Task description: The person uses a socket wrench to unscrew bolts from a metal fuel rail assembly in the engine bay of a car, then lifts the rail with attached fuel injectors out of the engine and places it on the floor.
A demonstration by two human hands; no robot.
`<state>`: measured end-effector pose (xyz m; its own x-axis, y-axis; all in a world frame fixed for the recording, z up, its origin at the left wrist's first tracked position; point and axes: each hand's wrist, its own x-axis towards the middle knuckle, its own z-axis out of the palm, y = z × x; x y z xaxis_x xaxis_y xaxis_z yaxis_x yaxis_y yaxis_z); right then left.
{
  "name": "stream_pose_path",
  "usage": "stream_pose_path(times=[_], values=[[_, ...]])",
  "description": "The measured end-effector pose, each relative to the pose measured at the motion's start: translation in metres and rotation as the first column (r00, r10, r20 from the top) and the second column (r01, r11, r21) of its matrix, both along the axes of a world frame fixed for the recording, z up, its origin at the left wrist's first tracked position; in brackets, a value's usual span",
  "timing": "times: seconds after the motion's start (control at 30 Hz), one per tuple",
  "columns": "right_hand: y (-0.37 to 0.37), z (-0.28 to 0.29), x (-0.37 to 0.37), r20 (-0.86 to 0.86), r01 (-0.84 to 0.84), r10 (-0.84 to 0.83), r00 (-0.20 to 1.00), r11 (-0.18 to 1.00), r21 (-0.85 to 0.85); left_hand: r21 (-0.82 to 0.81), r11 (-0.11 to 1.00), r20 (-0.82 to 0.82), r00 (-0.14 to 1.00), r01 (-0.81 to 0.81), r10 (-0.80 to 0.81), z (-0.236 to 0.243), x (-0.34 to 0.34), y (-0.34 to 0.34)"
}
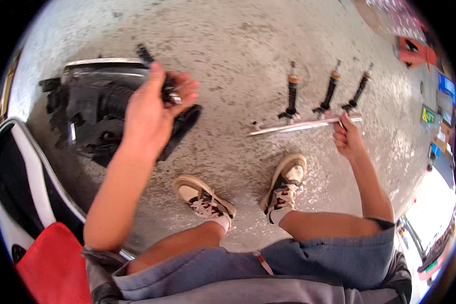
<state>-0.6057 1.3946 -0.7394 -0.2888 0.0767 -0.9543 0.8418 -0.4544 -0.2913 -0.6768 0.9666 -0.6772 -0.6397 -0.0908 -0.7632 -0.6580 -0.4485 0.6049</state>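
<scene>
My right hand [348, 135] pinches the right end of a thin silver metal rail [299, 126]. Three slim black cylindrical parts [292, 96] stand out from the rail's far side; they look like injectors, with orange-brown bands and narrow metal tips. Between the thumb and curled fingers of my left hand [149, 111] is a black part with a silver end [169, 91]; blur and the fingers hide much of its shape. That hand is over a black housing with a clear lens and bright trim [101, 96], resembling a car headlight, on the floor.
Beneath everything lies a speckled concrete floor [238, 61]. My shoes [205, 197] stand apart in the middle. At left are a black-and-white curved panel [30, 172] and something red [55, 263]. An orange-red object [415, 53], boxes [443, 134] and clutter line the right side.
</scene>
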Motion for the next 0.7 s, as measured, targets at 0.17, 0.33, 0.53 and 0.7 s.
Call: stream_pose_path(times=[0.17,0.33,0.53,0.7], values=[[0.019,-0.042,0.014,-0.118,-0.054,0.045,0.992,0.996,-0.070,-0.166,0.973,0.053,0.987,0.159,-0.152,0.013,0.006,-0.019],[0.022,-0.057,0.025,-0.234,-0.131,0.169,0.958,0.977,0.170,-0.306,0.943,0.075,0.991,0.129,-0.111,0.029,0.019,-0.066],[0.026,-0.079,0.034,-0.175,-0.389,0.575,0.799,0.717,0.578,-0.400,0.886,-0.009,0.968,-0.233,0.251,0.013,0.066,-0.138],[0.026,-0.081,0.029,0.082,-0.506,0.737,0.671,0.373,0.778,-0.250,0.842,0.031,0.866,-0.478,0.500,-0.013,0.103,-0.161]])
